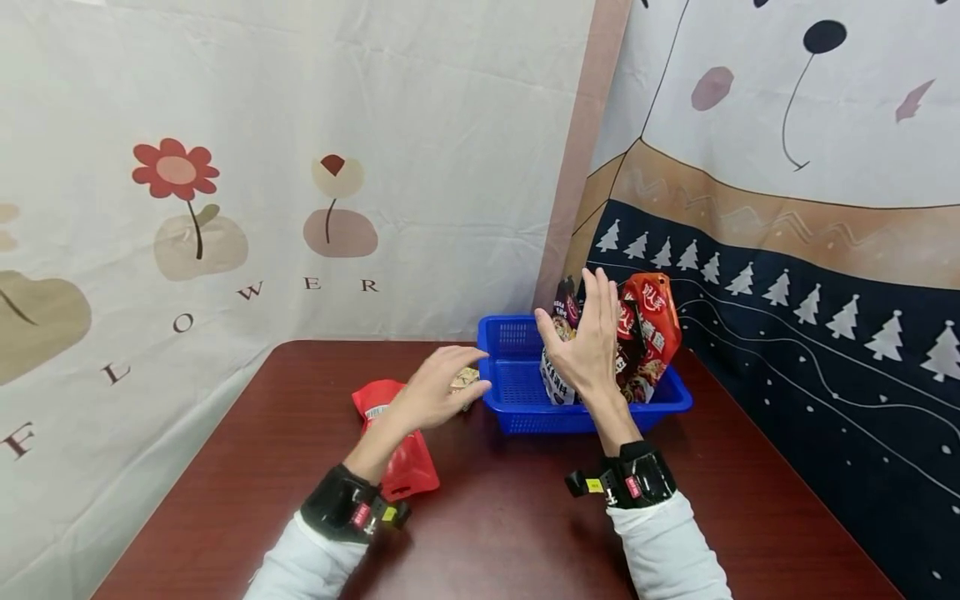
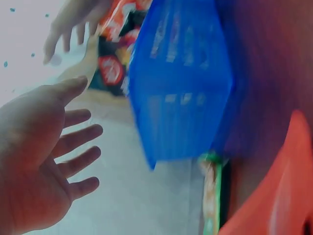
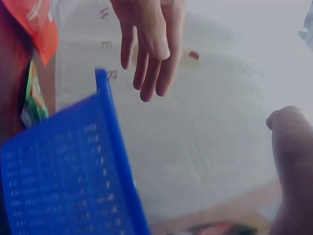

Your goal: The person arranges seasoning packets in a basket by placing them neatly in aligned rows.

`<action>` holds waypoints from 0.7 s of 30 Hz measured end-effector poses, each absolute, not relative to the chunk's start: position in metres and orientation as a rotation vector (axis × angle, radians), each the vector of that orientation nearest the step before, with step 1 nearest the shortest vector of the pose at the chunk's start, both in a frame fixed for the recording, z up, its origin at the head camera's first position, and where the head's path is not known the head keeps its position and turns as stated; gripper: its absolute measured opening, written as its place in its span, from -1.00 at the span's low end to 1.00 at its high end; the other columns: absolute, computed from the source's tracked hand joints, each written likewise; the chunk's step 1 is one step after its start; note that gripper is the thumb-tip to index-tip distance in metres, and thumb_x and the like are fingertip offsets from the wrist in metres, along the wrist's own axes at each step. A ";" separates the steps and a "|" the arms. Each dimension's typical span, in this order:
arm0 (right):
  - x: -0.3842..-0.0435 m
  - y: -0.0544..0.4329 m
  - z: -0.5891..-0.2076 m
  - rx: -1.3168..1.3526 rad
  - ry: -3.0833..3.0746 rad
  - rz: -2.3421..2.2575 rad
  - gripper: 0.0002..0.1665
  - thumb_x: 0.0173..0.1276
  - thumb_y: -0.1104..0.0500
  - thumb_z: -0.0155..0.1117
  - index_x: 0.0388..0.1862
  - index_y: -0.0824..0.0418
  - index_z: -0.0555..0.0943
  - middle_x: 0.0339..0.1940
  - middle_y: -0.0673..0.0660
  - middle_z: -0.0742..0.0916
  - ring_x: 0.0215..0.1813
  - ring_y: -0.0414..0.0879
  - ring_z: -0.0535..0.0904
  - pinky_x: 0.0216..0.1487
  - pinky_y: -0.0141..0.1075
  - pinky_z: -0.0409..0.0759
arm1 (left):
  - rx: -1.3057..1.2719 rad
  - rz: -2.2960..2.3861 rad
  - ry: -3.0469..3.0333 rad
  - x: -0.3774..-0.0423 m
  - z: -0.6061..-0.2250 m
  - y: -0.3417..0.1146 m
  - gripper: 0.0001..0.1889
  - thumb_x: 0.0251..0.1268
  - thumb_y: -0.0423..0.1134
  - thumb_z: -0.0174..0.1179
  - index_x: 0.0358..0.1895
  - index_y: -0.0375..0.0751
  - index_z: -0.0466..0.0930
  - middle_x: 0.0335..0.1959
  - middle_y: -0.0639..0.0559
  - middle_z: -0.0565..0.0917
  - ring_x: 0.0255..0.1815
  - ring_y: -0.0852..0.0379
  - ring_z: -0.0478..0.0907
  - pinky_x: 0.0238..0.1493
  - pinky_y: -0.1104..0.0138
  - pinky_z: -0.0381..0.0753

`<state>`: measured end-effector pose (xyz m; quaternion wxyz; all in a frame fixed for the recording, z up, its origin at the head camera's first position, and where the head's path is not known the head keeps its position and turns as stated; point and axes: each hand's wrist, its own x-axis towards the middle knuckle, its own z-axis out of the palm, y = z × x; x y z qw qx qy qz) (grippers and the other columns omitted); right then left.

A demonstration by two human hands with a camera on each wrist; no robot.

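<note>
A blue plastic basket (image 1: 540,422) stands on the table, with several snack-like pouches in its right half; the tallest is a red-orange pouch (image 1: 655,321). Over the basket's right half hovers my right hand (image 1: 588,346), fingers straight and thumb spread, holding nothing. My left hand (image 1: 438,387) is at the basket's left end, fingers extended and thumb apart. In the left wrist view a gap shows between that hand and the basket wall (image 2: 181,98). A red pouch (image 1: 408,467) lies flat under the left forearm. Partly hidden behind the left hand is a smaller patterned packet (image 1: 465,380).
The dark red-brown wooden table (image 1: 510,517) reaches back to a pale cloth (image 1: 420,167) with flower prints. Along the right side hangs a dark blue cloth (image 1: 787,367) with white trees. In the right wrist view a green packet (image 3: 34,100) lies beside the basket.
</note>
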<state>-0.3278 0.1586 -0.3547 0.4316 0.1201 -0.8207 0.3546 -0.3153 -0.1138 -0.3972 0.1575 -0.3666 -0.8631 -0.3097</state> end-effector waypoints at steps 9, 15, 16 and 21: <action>-0.306 0.121 -0.352 0.514 -2.042 0.914 0.06 0.49 -0.12 0.47 0.79 0.29 0.31 0.85 0.35 0.35 0.93 0.34 0.08 0.93 0.29 0.01 | -0.810 -0.895 -2.523 -0.322 -0.393 -0.176 -0.37 0.64 -0.09 0.39 0.62 -0.26 0.52 0.61 -0.28 0.61 0.68 -0.38 0.47 0.72 -0.33 0.39; -0.288 0.085 -0.362 0.660 -2.107 0.922 0.02 0.52 -0.09 0.48 0.78 0.30 0.32 0.81 0.37 0.40 0.90 0.37 0.15 0.89 0.33 0.11 | -0.719 -0.869 -2.591 -0.320 -0.402 -0.205 -0.33 0.64 -0.07 0.40 0.65 -0.25 0.48 0.65 -0.30 0.55 0.70 -0.42 0.42 0.71 -0.37 0.37; -0.285 0.079 -0.364 0.686 -2.121 0.922 0.01 0.52 -0.08 0.48 0.77 0.31 0.32 0.80 0.38 0.42 0.89 0.37 0.17 0.88 0.32 0.13 | -0.709 -0.862 -2.602 -0.319 -0.404 -0.209 -0.33 0.64 -0.06 0.40 0.66 -0.25 0.48 0.65 -0.31 0.55 0.69 -0.42 0.42 0.70 -0.38 0.38; -0.273 0.049 -0.377 0.795 -2.212 0.942 -0.04 0.56 -0.06 0.47 0.76 0.30 0.34 0.78 0.35 0.46 0.87 0.28 0.27 0.87 0.25 0.24 | -0.651 -0.838 -2.644 -0.317 -0.413 -0.230 -0.32 0.63 -0.08 0.41 0.65 -0.27 0.47 0.65 -0.35 0.54 0.67 -0.44 0.44 0.66 -0.40 0.43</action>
